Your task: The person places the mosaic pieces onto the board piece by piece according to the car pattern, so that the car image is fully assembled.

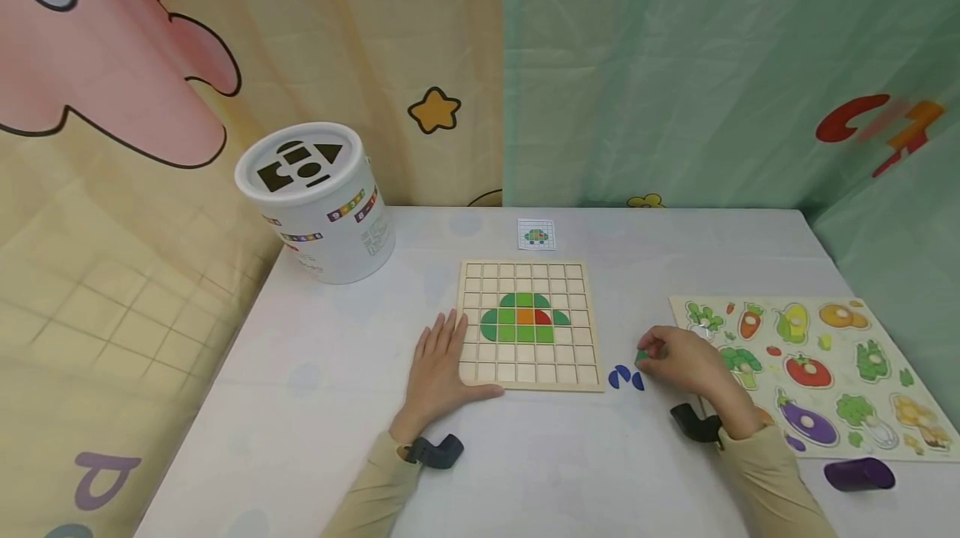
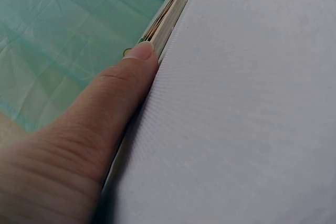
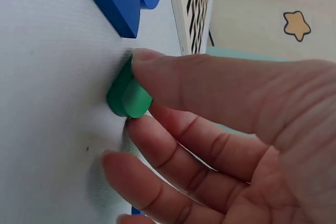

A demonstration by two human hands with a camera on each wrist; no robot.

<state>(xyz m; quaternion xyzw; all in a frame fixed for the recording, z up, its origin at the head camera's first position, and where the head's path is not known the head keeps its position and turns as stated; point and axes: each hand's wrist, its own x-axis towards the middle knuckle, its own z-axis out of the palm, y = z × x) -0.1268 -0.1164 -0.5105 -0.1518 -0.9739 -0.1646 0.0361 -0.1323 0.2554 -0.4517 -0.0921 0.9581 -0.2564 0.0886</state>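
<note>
My left hand (image 1: 441, 371) rests with straight fingers along the left side of a wooden grid board (image 1: 483, 354), its thumb (image 2: 118, 90) touching the front edge. Green, orange and red pieces form a turtle-like shape (image 1: 525, 336) on the grid. Right of the board, my right hand (image 1: 686, 363) pinches a small green piece with a rounded edge (image 3: 137, 100) between thumb and fingers, close to the tabletop. Several blue pieces (image 3: 118, 3), some half-round, lie loose between that hand and the board.
Behind the board lies a small pattern card (image 1: 536, 234) showing a similar figure. A white lidded bucket (image 1: 330, 221) stands at the back left. On the right, a vegetable puzzle board (image 1: 765, 396) lies under my right forearm, with a purple cylinder (image 1: 859, 475) near its front edge.
</note>
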